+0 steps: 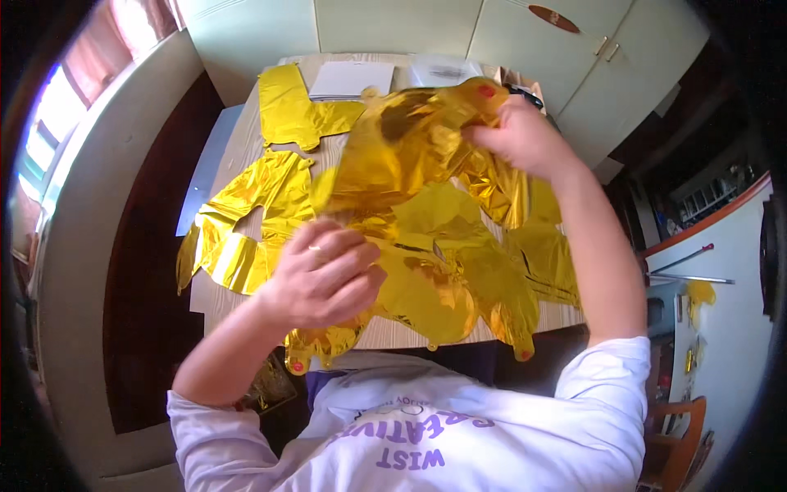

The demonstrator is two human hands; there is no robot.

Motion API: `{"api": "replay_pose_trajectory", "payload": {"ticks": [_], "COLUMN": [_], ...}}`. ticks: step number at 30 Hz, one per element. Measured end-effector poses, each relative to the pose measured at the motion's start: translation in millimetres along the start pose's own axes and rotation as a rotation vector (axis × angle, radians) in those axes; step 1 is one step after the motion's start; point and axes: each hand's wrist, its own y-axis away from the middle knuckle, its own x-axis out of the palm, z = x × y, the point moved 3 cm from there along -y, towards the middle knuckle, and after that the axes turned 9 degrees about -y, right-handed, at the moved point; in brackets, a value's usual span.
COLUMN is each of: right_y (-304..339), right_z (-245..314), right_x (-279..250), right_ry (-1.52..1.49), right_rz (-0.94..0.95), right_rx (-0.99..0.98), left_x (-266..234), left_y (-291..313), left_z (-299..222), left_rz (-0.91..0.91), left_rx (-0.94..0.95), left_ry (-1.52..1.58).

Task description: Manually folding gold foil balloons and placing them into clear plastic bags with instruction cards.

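Observation:
My right hand [525, 139] is closed on one end of a crumpled gold foil balloon [385, 168], held up above the table. The balloon hangs leftward from the grip, and a red spot shows near that hand. My left hand [328, 275] is curled closed just below the balloon's lower left edge, with a ring on one finger. Whatever it may hold is hidden behind the fingers. Beneath both hands, more flat gold foil balloons [430, 295] overlap on the table, some hanging over its near edge with red-marked tabs.
A flat gold balloon [287, 107] lies at the table's far left, and another [246, 217] below it. White paper [352, 79] and a clear plastic packet [443, 70] lie at the back. Pale cabinets [393, 25] stand behind the table [225, 307]. A wooden chair [684, 443] is at lower right.

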Motion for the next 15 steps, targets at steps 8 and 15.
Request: {"api": "replay_pose_trajectory", "payload": {"ticks": [8, 15], "right_y": [9, 123], "right_z": [-19, 74], "right_x": [-102, -37], "right_ry": [0.086, 0.57], "right_rz": [-0.289, -0.282], "right_rx": [0.091, -0.524], "left_x": [86, 74], "left_y": [48, 37], "left_z": [-50, -89], "left_rz": [0.522, 0.495], "left_rx": [-0.297, -0.399], "left_ry": [0.285, 0.394]}}
